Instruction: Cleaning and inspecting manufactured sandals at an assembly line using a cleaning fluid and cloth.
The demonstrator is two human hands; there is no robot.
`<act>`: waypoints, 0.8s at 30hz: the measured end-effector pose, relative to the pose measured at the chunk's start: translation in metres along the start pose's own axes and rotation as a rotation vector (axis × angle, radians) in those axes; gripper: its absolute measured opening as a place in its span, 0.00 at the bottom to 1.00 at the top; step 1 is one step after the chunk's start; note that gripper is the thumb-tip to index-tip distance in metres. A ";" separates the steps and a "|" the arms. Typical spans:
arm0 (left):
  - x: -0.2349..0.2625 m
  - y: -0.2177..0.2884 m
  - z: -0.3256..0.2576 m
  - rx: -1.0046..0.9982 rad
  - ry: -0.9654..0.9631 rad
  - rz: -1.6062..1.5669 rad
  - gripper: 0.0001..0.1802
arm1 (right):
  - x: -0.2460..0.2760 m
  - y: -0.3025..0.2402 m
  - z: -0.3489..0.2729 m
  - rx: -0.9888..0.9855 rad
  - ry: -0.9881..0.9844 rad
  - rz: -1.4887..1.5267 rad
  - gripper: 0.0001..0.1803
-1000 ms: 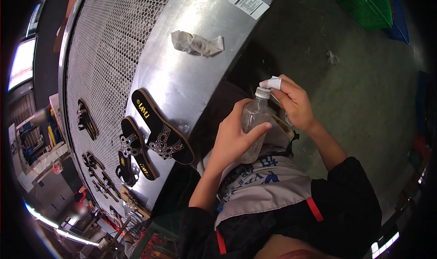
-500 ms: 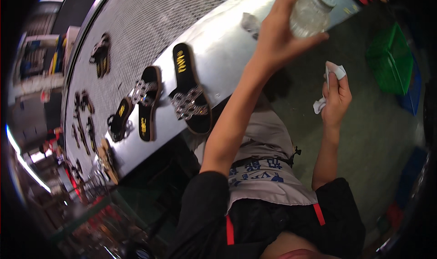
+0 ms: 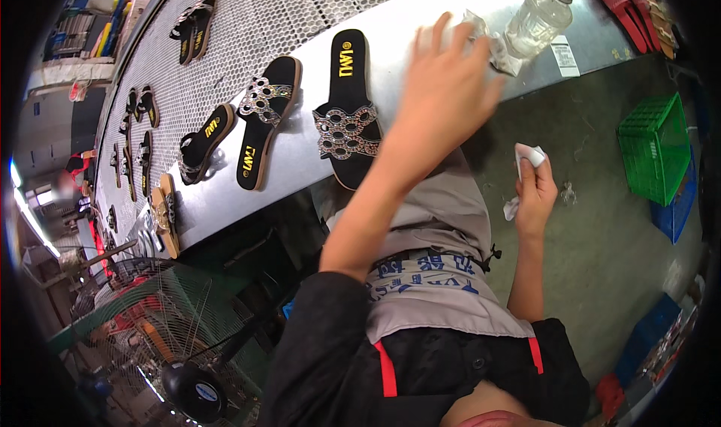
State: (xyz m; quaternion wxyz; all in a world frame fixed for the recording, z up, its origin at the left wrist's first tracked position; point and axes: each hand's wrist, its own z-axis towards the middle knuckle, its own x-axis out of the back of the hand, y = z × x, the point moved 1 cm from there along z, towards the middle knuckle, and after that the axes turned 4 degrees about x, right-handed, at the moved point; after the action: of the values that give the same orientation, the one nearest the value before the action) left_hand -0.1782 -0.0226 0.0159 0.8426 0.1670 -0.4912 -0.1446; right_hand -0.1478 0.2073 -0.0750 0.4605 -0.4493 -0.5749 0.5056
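My left hand (image 3: 451,85) is open over the metal table (image 3: 293,153), its spread fingers slightly blurred and holding nothing. Just beyond its fingertips lies a crumpled whitish wad (image 3: 505,57), perhaps tissue or film. A clear bottle (image 3: 539,21) with a pale cap stands beside that wad. Off the table's front edge, my right hand (image 3: 537,194) pinches a folded white cloth or tissue (image 3: 532,155), part of which pokes out below the fingers. Nearest to my left forearm is a black slide sandal (image 3: 349,66) with a jewelled strap.
More jewelled sandals (image 3: 259,141) lie leftward along the table and on the perforated surface (image 3: 248,21). A white label (image 3: 565,57) lies by the bottle, red sandals (image 3: 623,10) at the far right. A green basket (image 3: 656,149) stands on the floor; a fan (image 3: 188,329) is lower left.
My left hand has let go of the bottle, which now stands on the table, and has drawn back toward the crumpled wad. My right hand keeps hold of the white cloth or tissue.
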 end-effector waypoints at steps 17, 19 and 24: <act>0.070 -0.108 -0.130 0.532 0.173 -0.403 0.08 | -0.157 -0.047 0.008 0.835 -0.504 -0.542 0.17; 0.067 -0.110 -0.131 0.518 0.169 -0.378 0.11 | -0.163 -0.049 0.008 0.936 -0.526 -0.612 0.18; 0.063 -0.115 -0.133 0.419 0.105 -0.268 0.15 | -0.157 -0.048 0.003 1.012 -0.599 -0.676 0.18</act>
State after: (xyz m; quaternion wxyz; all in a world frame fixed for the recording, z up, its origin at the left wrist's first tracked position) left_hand -0.0408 -0.1340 -0.0449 0.7872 0.4091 -0.4393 -0.1413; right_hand -0.1264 0.0483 -0.0388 0.5675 0.1855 -0.4793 0.6432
